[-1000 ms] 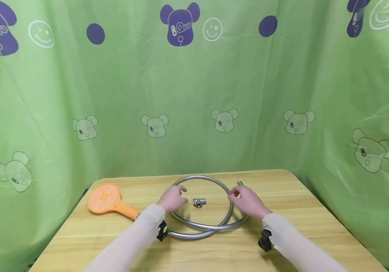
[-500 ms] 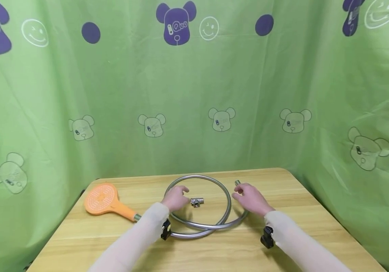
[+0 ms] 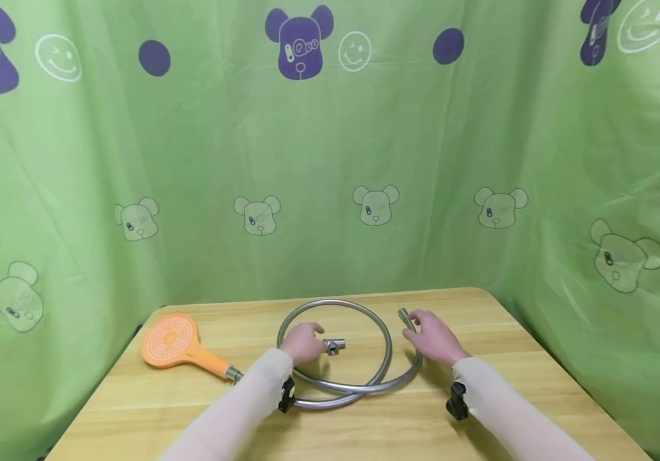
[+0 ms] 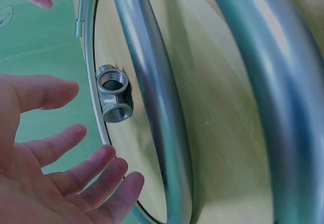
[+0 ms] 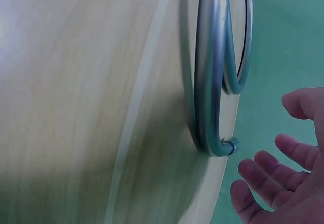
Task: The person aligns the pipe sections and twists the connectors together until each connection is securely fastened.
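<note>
My left hand (image 3: 303,343) hovers inside the hose's loop, just left of a small chrome tee fitting (image 3: 334,346). In the left wrist view the fingers (image 4: 104,158) are spread and apart from the fitting (image 4: 115,93), whose threaded openings face the camera. A silver shower hose (image 3: 388,342) lies coiled on the table. Close to its free end (image 3: 403,314) is my right hand (image 3: 434,337), thumb and fingers parted. The right wrist view shows those fingers (image 5: 268,178) holding nothing, beside the hose (image 5: 210,72).
An orange shower head (image 3: 169,340) lies at the table's left, its handle joined to the hose's other end. The wooden table (image 3: 364,435) stands before a green patterned curtain (image 3: 318,141). My left forearm passes over part of the hose.
My left hand has moved right, closer to the tee fitting. My right hand has shifted right from the loop, toward the hose's free end. The head view has turned slightly.
</note>
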### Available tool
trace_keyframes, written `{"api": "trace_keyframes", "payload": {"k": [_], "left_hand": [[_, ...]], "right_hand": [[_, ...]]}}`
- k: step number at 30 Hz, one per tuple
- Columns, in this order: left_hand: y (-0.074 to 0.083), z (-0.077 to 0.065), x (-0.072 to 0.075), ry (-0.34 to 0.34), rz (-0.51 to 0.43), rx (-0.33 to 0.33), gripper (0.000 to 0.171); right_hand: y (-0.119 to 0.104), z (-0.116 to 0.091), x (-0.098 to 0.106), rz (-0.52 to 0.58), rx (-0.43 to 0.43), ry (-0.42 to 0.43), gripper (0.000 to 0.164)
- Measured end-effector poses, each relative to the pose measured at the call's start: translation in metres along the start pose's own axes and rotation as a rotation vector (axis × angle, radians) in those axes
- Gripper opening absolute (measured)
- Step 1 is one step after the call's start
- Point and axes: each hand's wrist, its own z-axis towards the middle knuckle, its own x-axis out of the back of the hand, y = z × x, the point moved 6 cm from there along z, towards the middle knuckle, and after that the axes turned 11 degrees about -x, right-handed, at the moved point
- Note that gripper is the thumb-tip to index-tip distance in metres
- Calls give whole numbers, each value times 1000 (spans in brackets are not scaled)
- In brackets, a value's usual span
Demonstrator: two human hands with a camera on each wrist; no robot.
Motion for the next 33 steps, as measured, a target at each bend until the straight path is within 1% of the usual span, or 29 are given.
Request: {"api": "trace_keyframes", "payload": {"k": [7,11,13,18,21,26,30,33], "left_hand": [[-8,4,-11,-12,-14,8,47],[-10,5,-14,-14,-37,12,48],[-10,6,-15,-19,-34,15,48],[-8,9,-15,-19,-16,8,48],[-6,9,-13,-13,-26,11,49],[-5,8,-11,-3,-12,18,47],[-4,10,-14,-11,0,9,48],[-10,9,-13,-7,0,14,49]], "right_hand": [[10,7,-8,-6,-35,-20,52],[11,12,-11,-23,-46,-29,55],[12,15,-12,-48,-49,-32,56],[20,22,-10,-117,-97,-34,62],[23,26,-10,-128,-129,-53,65],[28,29,-14,-149,-140,-88,73],[36,29,-16,-184,-151,-113,82],[36,34,-21,-204,-156,-136,85]]}}
